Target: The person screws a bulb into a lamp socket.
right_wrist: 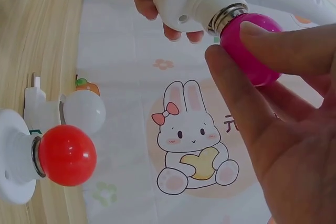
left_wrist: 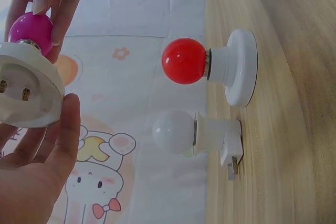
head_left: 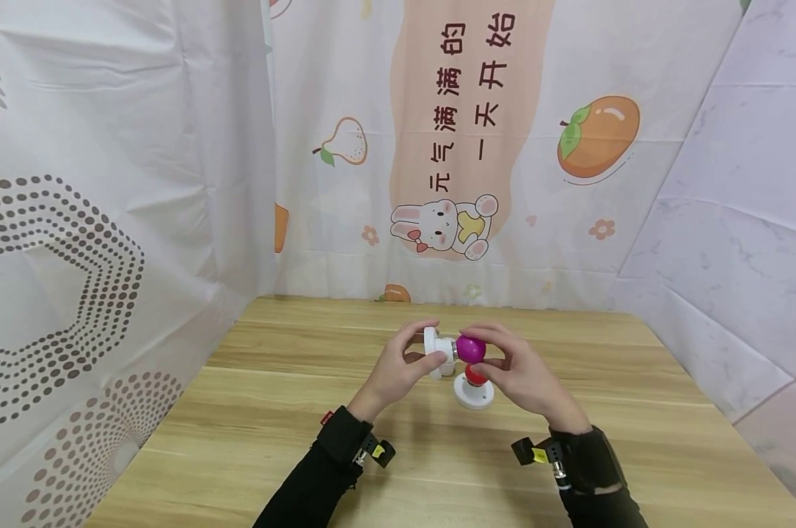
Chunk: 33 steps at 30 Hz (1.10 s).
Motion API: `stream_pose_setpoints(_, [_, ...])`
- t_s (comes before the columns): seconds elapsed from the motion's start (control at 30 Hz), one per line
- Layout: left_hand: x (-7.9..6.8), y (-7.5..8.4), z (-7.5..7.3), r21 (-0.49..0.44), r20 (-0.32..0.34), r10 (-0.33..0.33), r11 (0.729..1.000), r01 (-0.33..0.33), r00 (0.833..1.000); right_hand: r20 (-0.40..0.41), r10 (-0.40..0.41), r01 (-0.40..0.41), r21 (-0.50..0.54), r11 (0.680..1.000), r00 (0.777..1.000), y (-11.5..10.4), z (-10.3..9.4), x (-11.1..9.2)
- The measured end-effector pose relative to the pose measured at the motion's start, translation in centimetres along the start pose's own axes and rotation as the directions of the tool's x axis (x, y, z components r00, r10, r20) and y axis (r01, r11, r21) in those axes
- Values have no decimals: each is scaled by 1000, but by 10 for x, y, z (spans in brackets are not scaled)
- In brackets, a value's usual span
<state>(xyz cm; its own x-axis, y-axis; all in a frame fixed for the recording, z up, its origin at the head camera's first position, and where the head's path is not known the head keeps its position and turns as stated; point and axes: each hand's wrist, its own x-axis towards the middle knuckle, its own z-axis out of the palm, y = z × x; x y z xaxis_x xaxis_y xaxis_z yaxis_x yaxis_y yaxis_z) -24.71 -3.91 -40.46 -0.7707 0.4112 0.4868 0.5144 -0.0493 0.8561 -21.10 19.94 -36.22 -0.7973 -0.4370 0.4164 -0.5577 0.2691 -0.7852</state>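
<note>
My left hand (head_left: 392,372) grips a white lamp holder (head_left: 429,342) with a round base, raised over the table. In the left wrist view its hollow underside shows two brass terminals. A magenta round bulb (head_left: 471,350) points into the holder's mouth, and the fingers and thumb of my right hand (head_left: 528,375) pinch it. Part of the bulb's metal screw thread (right_wrist: 229,16) shows at the socket's rim. Below the hands stands a red bulb (left_wrist: 184,61) in a white round-based holder (left_wrist: 242,68). Beside it, a white bulb (left_wrist: 174,132) sits in a white plug-in holder (left_wrist: 212,136).
The wooden table (head_left: 292,440) reaches back to a printed curtain (head_left: 345,220) with a rabbit and fruit. More hanging cloth (head_left: 173,183) closes off the left side, and a marbled sheet (head_left: 721,242) the right. Metal prongs (left_wrist: 232,169) stick out from the plug-in holder.
</note>
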Motion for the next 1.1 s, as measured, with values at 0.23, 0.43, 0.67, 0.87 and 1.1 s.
stream_pose_setpoints(0.23, [-1,1,1,-7,-1,-3,1000,3,1000,-4,13,-13,-25,1000,1000,-1,0,-1])
stream_pose_setpoints(0.43, [-1,2,1,-14,1,-5,1000,5,1000,-2,42,-42,-36,998,999,-2,0,-1])
stream_pose_setpoints(0.67, [-1,2,1,-8,0,-4,1000,4,1000,-12,102,-103,-74,992,995,-5,0,-2])
stream_pose_setpoints(0.87, [-1,3,1,-1,5,4,1000,-4,1000,-31,153,-155,-112,982,988,-4,1,-1])
stream_pose_setpoints(1.1, [-1,2,1,-3,9,11,1000,-11,1000,-33,180,-183,-95,979,983,-5,3,0])
